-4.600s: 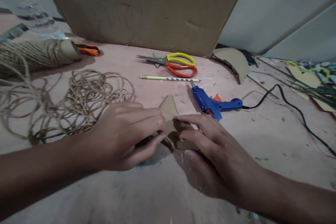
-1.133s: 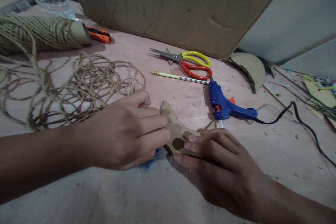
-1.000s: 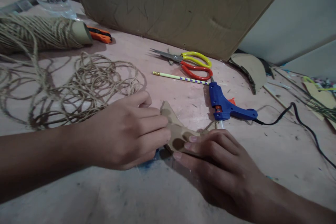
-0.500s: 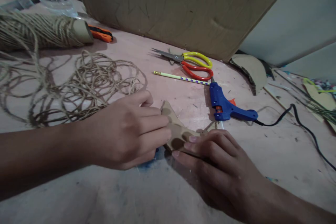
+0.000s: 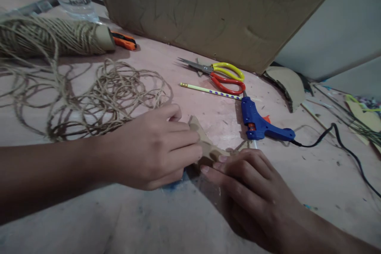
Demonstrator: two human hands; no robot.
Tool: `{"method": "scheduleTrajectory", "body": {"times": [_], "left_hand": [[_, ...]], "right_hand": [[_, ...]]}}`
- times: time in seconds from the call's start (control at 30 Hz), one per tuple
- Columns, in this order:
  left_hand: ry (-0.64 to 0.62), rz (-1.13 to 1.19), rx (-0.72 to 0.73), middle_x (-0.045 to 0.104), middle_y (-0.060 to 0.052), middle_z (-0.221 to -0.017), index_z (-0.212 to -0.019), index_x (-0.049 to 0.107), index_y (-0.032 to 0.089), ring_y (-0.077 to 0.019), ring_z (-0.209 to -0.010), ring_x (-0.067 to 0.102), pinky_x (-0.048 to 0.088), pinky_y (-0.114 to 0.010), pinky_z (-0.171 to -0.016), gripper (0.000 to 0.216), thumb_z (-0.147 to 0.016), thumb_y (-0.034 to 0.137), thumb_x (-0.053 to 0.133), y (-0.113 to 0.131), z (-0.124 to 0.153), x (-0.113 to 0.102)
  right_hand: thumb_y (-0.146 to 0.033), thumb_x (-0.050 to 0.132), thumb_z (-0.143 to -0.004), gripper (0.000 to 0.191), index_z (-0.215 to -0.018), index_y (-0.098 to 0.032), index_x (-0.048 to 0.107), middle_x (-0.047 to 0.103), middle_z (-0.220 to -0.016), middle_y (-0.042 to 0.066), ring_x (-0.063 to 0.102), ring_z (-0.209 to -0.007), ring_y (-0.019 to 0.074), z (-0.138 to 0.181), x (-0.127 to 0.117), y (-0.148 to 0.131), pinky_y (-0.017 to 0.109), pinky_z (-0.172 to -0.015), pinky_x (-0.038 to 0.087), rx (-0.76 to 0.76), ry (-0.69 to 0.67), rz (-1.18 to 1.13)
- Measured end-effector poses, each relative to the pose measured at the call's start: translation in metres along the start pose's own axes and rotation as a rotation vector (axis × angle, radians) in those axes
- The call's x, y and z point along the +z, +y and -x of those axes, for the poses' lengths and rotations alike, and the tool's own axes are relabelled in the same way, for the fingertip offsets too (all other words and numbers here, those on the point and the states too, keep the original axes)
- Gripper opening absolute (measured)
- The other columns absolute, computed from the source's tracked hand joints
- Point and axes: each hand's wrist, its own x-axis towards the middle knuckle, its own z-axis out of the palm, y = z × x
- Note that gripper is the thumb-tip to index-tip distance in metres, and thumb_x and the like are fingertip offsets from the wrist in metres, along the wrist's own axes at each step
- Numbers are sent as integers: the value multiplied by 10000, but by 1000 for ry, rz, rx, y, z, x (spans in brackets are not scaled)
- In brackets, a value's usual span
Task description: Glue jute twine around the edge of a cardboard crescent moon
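Fingers [image 5: 238, 168] bunched on right hand [image 5: 256, 190], pinches near side of tan pointed cardboard piece [image 5: 208, 148], likely for steadiness; curls left hand [image 5: 154, 149] over opposite side, fingertips hidden. Just beyond right fingers, has blue plastic glue gun [image 5: 251, 115], probably for easy reach.

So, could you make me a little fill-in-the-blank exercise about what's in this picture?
1. The body of the glue gun is ____.
2. The scissors have one yellow handle and one ____ handle.
3. The small cut-out touched by the left hand and right hand is made of ____.
4. The twine roll lies toward the picture's ____ edge.

Missing words: blue; red; cardboard; left.
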Motion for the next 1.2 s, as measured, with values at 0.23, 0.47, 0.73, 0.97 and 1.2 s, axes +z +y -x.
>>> {"method": "scheduleTrajectory", "body": {"times": [0.23, 0.47, 0.73, 0.97, 1.2], "left_hand": [[59, 26, 33, 707, -24, -903, -893, 547, 280, -242, -722, 553, 415, -518, -791, 275, -1084, 83, 574, -5, 2, 8], [9, 0, -11, 691, -11, -858, -918, 572, 289, -255, -718, 559, 458, -515, -796, 269, -1066, 64, 580, 1, 0, 0], [19, -4, -20, 721, 4, -871, -914, 539, 283, -228, -721, 554, 439, -467, -815, 273, -1045, 47, 579, 1, 0, 2], [11, -12, -19, 689, 28, -826, -919, 553, 286, -231, -730, 568, 422, -458, -812, 254, -1020, 69, 636, 0, 1, 3], [35, -22, -12, 719, 4, -866, -921, 579, 272, -226, -746, 594, 416, -467, -821, 246, -1047, 61, 590, 0, -1, 4]], "right_hand": [[-20, 608, -1144, 488, -1581, -169, 766, 881, -1282, 54, 703, -1202, 252, 1, 1, 0, 418, -1082, 549, 1, -3, 7], [-10, 611, -1120, 505, -1567, -178, 778, 877, -1252, 61, 709, -1159, 252, 1, 4, 1, 418, -1062, 556, 0, 12, 29], [-48, 628, -1115, 523, -1603, -177, 763, 868, -1248, 81, 722, -1131, 262, 0, 4, 0, 437, -1042, 590, 7, 0, 40], [-65, 630, -1085, 564, -1629, -161, 742, 846, -1259, 98, 727, -1148, 267, 0, 4, 0, 441, -1012, 613, 27, 5, 11], [-44, 627, -1060, 565, -1599, -159, 752, 814, -1268, 101, 690, -1161, 277, 1, 2, 0, 436, -1024, 604, 22, 0, 15]]}}
